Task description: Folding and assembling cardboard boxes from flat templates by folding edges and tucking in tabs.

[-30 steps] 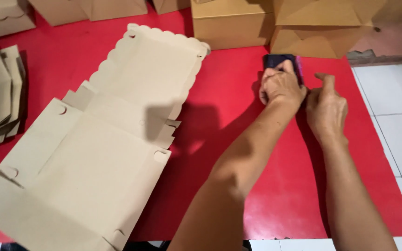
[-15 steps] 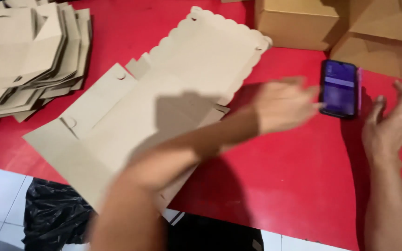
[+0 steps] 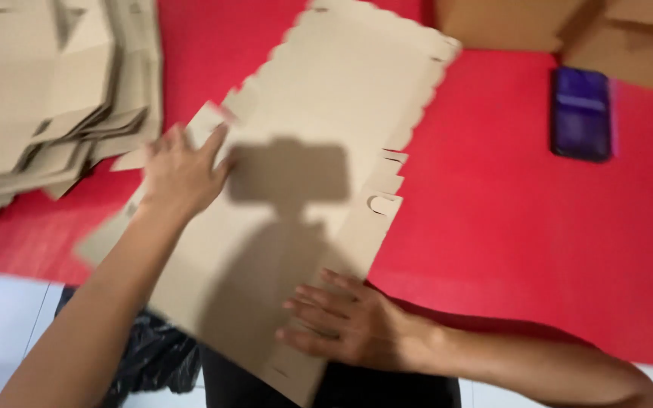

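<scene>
Brown cardboard fills the near view: a flat die-cut box blank (image 3: pixel 304 174) with a scalloped far edge lies unfolded on the red mat (image 3: pixel 508 227). The right hand (image 3: pixel 357 325) rests open-fingered on its near end; the left hand (image 3: pixel 183 174), fingers spread, presses its left flap (neither grasps anything). No fold is made yet. Farther off lie a stack of blanks (image 3: pixel 47 98), a dark phone (image 3: pixel 582 113) and made-up boxes (image 3: pixel 568 30).

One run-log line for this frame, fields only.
left hand: flat on cardboard sheet | right hand: flat on sheet's near edge | phone: on red mat, untouched | folded stack: left
</scene>
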